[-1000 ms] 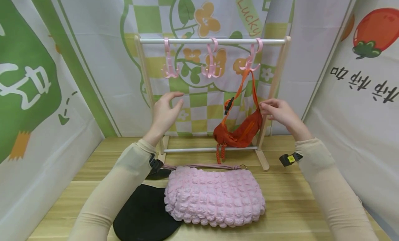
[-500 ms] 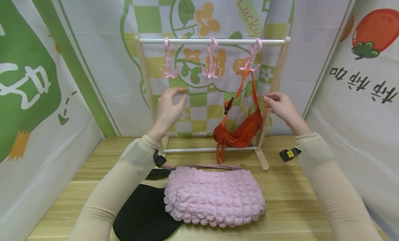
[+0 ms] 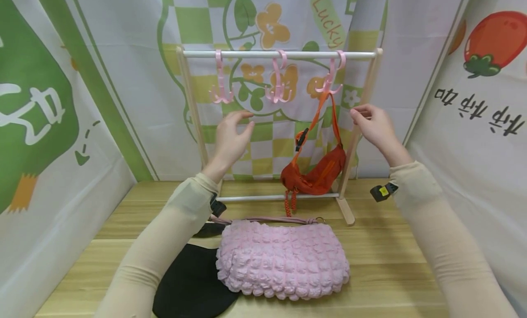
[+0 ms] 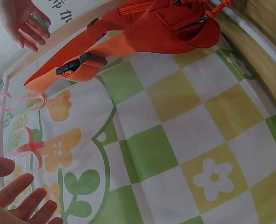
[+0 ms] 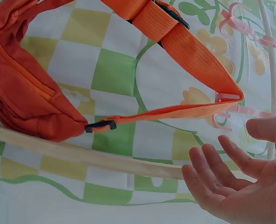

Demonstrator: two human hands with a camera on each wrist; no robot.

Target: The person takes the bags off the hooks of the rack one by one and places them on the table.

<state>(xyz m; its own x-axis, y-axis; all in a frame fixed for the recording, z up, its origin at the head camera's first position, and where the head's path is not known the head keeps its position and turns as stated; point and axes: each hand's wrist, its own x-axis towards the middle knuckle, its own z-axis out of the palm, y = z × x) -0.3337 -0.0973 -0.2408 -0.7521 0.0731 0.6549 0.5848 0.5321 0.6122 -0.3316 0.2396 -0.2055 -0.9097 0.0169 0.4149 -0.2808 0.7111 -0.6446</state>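
Note:
An orange-red waist bag (image 3: 319,171) hangs by its strap (image 5: 189,56) from the rightmost pink hook (image 3: 328,84) on the rack's top rail. Just right of the strap, apart from it, is my right hand (image 3: 376,126), its fingers loosely bent and holding nothing. My left hand (image 3: 232,137) hovers left of the bag, below the other two pink hooks (image 3: 221,91), thumb and fingers spread apart with nothing between them. In the left wrist view a black buckle (image 4: 81,64) shows on the strap. A pink puffy handbag (image 3: 284,258) lies on the table in front of the rack.
The rack has wooden side posts (image 3: 350,158) and a metal top rail (image 3: 255,54). A black bag-like item (image 3: 193,281) lies partly under the pink handbag, on the wooden table (image 3: 383,263). Printed cloth walls stand behind and at both sides.
My right hand has moved up and away from the waist bag's strap end. My left hand has risen slightly and shifted right. The waist bag hangs almost unmoved.

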